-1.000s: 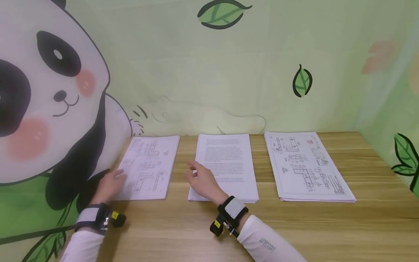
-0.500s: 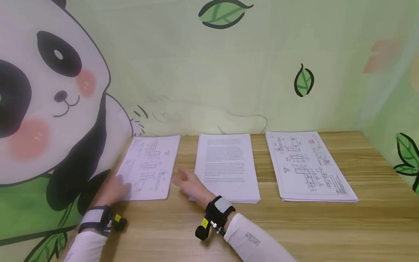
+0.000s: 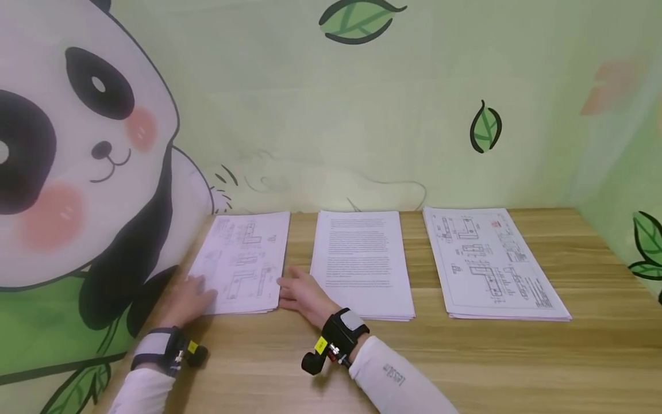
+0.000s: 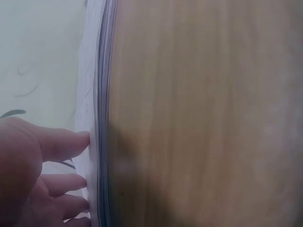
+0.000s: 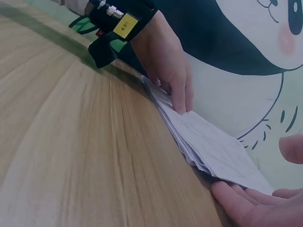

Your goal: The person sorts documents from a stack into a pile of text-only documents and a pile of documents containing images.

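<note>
A stack of white sheets [image 3: 233, 267] with technical drawings lies at the left of the table. My left hand [image 3: 186, 302] touches its left side near the front corner, thumb and fingertips lined up along the paper in the left wrist view. Against the right side of the same stack is my right hand [image 3: 307, 296]. In the right wrist view, fingers of the right hand [image 5: 255, 205] reach the stack's edge, partly beneath the raised corner, while its thumb stands apart. Sheet edges of the stack [image 5: 189, 151] are slightly fanned there.
A stack of printed text pages [image 3: 357, 259] lies in the middle, close beside my right hand. Farther right is another stack of drawings [image 3: 491, 264]. The wooden table [image 3: 258, 368] meets a wall covering [image 3: 289, 115] with a panda and leaves.
My right hand has moved left, from over the middle stack to the right side of the left stack. My left hand has shifted a little right and downward against that stack.
</note>
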`<state>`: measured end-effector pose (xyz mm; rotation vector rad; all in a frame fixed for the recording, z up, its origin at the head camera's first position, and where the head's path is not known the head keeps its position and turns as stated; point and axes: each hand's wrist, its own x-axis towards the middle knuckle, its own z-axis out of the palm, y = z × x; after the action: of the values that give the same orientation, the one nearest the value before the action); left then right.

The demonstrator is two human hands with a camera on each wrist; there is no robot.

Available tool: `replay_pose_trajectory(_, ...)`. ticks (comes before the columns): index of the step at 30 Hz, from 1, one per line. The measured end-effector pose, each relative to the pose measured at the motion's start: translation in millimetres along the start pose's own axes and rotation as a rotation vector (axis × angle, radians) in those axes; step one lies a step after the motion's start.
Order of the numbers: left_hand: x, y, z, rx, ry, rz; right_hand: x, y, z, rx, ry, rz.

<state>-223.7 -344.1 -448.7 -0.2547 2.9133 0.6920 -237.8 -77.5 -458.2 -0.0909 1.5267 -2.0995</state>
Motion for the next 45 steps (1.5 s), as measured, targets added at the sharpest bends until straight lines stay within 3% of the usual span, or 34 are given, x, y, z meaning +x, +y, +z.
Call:
replay_pose_trajectory(14, -7.8, 15.3, 19.1, -0.102, -0.037, 0.049, 6, 2, -0.2, -0.075, 0.055, -0.046)
replay_pose_trajectory(17, -11.1, 23.9, 22.8, -0.132, -0.049, 0.045, 7, 4, -0.1, -0.083, 0.107, -0.073)
replay_pose_trajectory(22, -13.6, 35.8, 26.3, -0.137, -0.035, 0.056, 7, 6, -1.7, -0.205, 0.24, -0.114)
replay_pose_trajectory(25, -14.2, 40.3, 26.4, -0.146, -0.032, 0.043, 6, 6, -4.2, -0.235, 0.271, -0.116)
replay_pose_trajectory(31, -11.9, 47.8, 25.6, -0.25, -0.036, -0.029, -2, -1, -13.4, -0.121, 0.23, -0.143)
replay_pose_trajectory(36, -3.8, 61.9, 27.3, -0.383, 0.032, -0.085, -13, -14, -31.9, -0.036, 0.168, -0.185)
replay_pose_trajectory(40, 0.2, 77.7, 29.4, -0.567, 0.072, -0.09, -24, -24, -47.8, 0.018, 0.091, -0.213)
replay_pose_trajectory(45, -4.3, 99.3, 31.6, -0.766, 0.05, -0.054, -41, -42, -62.2, 0.022, 0.012, -0.254)
